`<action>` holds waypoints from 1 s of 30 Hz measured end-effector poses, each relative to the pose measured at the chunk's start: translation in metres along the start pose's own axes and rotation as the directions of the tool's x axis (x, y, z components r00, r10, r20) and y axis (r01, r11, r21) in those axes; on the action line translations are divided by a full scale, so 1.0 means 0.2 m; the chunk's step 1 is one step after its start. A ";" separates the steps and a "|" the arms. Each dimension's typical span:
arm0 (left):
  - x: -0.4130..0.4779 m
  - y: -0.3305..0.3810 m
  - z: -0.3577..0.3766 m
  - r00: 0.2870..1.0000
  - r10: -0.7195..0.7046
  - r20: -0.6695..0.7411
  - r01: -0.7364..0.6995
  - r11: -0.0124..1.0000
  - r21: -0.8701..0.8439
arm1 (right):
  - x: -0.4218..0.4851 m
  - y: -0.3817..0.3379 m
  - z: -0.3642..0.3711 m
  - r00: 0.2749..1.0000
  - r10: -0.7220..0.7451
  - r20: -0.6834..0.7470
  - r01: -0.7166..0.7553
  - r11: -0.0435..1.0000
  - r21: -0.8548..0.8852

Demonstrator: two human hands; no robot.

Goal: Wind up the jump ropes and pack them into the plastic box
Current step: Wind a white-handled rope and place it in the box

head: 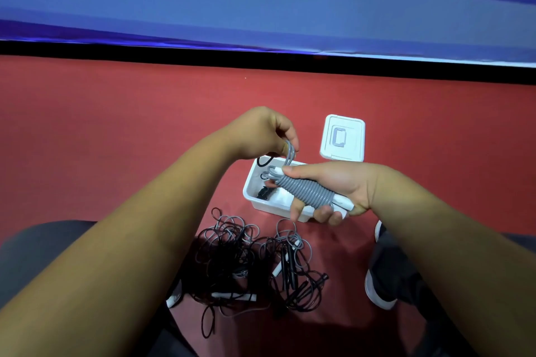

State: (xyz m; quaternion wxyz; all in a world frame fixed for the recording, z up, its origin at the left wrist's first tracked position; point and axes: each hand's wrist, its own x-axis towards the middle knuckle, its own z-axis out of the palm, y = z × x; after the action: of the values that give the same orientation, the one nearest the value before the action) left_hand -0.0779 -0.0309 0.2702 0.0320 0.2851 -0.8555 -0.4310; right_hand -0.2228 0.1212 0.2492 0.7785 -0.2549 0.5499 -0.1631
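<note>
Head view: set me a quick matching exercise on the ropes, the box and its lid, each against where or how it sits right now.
Things:
1. wound grey rope
2. lid
3. tangled ropes
4. plastic box

States:
A. lies off the box, on the red floor beyond it
B. gripped in the right hand
C. loose heap on the floor, nearest the person
D. open, with a black rope inside

Pairs: 1-B, 2-A, 3-C, 4-D

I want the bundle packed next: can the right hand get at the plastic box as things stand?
Probably yes: the plastic box is open, its lid lies aside, and the right hand holds the wound grey rope just over it.
</note>
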 end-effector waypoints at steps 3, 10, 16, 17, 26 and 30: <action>0.00 0.03 -0.01 0.996 0.042 -0.079 -0.034 0.995 0.092 | 0.04 0.02 -0.03 0.989 -0.048 -0.141 0.063 0.993 0.104; 0.00 0.07 -0.06 0.994 0.075 -0.085 -0.067 0.993 0.100 | 0.08 0.01 -0.08 0.947 -0.163 -0.275 0.250 0.915 0.316; 0.00 0.00 -0.07 0.999 0.016 -0.036 -0.016 1.000 0.009 | 0.11 0.00 -0.10 0.910 -0.286 -0.299 0.400 0.791 0.463; 0.00 0.00 -0.07 1.000 0.002 -0.028 -0.003 1.000 -0.017 | 0.11 0.00 -0.10 0.908 -0.302 -0.291 0.410 0.785 0.464; 0.00 0.01 -0.02 0.992 -0.121 0.035 0.117 0.990 0.084 | 0.10 -0.01 -0.05 0.909 -0.236 -0.343 0.369 0.837 0.405; 0.00 0.00 -0.03 0.986 -0.164 0.026 0.153 0.958 0.241 | 0.10 -0.01 -0.03 0.900 -0.225 -0.372 0.365 0.856 0.365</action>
State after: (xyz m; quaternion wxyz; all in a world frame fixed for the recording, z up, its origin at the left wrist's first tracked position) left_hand -0.0771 -0.0354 0.2745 -0.0564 0.3445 -0.8760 -0.3327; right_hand -0.2221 0.1082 0.2329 0.6819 -0.1313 0.5719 -0.4367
